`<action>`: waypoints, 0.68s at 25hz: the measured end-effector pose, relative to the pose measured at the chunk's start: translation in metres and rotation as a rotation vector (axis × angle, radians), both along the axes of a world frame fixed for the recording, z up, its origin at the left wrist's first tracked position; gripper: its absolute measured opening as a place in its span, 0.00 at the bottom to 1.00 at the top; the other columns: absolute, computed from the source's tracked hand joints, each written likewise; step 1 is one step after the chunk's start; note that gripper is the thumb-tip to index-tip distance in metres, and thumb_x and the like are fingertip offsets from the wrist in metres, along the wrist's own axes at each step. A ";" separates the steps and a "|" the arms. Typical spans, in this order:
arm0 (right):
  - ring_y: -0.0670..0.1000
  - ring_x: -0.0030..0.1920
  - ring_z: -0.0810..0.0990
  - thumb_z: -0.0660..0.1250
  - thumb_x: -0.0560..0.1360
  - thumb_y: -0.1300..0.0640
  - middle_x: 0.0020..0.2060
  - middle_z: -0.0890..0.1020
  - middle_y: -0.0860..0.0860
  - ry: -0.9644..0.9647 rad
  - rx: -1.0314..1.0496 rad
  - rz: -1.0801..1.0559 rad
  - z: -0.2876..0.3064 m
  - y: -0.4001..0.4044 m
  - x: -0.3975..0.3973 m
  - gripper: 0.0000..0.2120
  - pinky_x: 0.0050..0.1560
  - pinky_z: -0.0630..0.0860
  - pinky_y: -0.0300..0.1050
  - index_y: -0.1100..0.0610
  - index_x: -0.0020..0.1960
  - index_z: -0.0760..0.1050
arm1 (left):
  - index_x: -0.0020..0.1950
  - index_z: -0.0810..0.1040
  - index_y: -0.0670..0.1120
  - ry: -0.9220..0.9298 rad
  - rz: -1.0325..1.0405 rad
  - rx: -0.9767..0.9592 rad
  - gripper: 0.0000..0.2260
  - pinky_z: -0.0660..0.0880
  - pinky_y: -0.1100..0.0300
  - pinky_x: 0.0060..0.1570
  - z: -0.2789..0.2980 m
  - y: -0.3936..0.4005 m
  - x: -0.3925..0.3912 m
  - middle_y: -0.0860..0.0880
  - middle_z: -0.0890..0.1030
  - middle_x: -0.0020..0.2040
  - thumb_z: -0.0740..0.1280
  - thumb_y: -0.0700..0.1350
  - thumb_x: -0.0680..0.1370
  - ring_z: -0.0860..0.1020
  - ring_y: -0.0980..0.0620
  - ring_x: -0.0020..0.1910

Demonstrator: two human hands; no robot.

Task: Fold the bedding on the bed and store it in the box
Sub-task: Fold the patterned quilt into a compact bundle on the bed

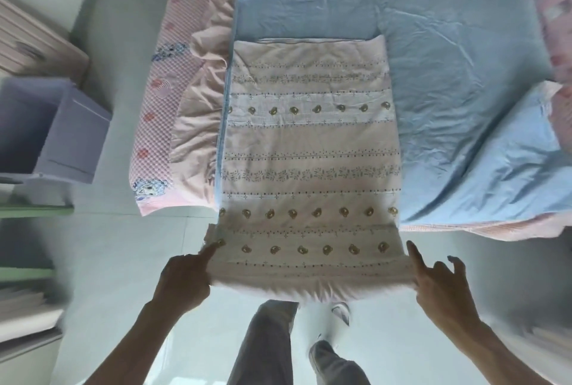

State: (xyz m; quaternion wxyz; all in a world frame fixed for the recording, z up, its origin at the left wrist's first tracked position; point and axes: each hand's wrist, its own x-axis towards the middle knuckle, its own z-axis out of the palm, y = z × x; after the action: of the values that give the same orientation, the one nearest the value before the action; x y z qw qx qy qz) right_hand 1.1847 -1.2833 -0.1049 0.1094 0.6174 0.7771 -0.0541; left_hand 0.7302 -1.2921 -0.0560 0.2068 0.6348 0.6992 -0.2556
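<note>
The pink patterned quilt [309,168] runs lengthwise up the frame's centre; left hand [182,276] and right hand [445,285] pinch its lower corners (equally near).

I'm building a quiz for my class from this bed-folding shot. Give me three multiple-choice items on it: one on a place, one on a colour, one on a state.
1. Where does the storage box stand?
A. on the bed
B. on the floor to the person's left of the bed
C. under the quilt

2. What colour is the sheet under the patterned quilt?
A. light blue
B. green
C. dark red

3. How is the quilt's near edge held?
A. it lies untouched
B. one hand alone holds its middle
C. the left hand and right hand each grip a near corner

Answers:
1 B: the lilac box sits open on the pale floor, left of the bed.
2 A: light blue fabric shows around the quilt.
3 C: a hand grips each near corner, and that edge hangs past the foot of the bed.
</note>
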 end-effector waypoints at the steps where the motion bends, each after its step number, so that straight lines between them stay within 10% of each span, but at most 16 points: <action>1: 0.57 0.24 0.76 0.76 0.49 0.74 0.21 0.75 0.54 0.022 0.028 -0.018 0.004 0.021 0.001 0.42 0.52 0.69 0.61 0.67 0.64 0.76 | 0.78 0.58 0.57 -0.010 0.012 0.038 0.34 0.73 0.55 0.55 -0.001 0.016 -0.005 0.49 0.83 0.54 0.61 0.41 0.73 0.80 0.45 0.55; 10: 0.54 0.34 0.81 0.67 0.64 0.71 0.24 0.73 0.47 0.072 0.038 -0.255 -0.013 0.292 -0.032 0.23 0.58 0.65 0.55 0.55 0.55 0.70 | 0.58 0.75 0.50 -0.418 0.393 0.209 0.20 0.74 0.55 0.44 -0.049 0.291 -0.056 0.47 0.82 0.45 0.71 0.38 0.68 0.80 0.46 0.45; 17: 0.61 0.55 0.78 0.67 0.69 0.64 0.48 0.82 0.58 0.017 -0.010 -0.395 -0.132 0.408 -0.042 0.25 0.63 0.64 0.57 0.53 0.64 0.68 | 0.51 0.77 0.46 -0.262 0.273 0.203 0.11 0.71 0.52 0.49 -0.166 0.408 -0.061 0.44 0.80 0.51 0.67 0.37 0.70 0.76 0.42 0.52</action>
State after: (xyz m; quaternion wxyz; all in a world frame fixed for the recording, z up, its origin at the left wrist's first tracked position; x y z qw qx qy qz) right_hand 1.1426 -0.8751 -0.2365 0.0933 0.7568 0.6416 -0.0835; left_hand 0.6691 -0.8844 -0.2221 0.2639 0.5795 0.7680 -0.0689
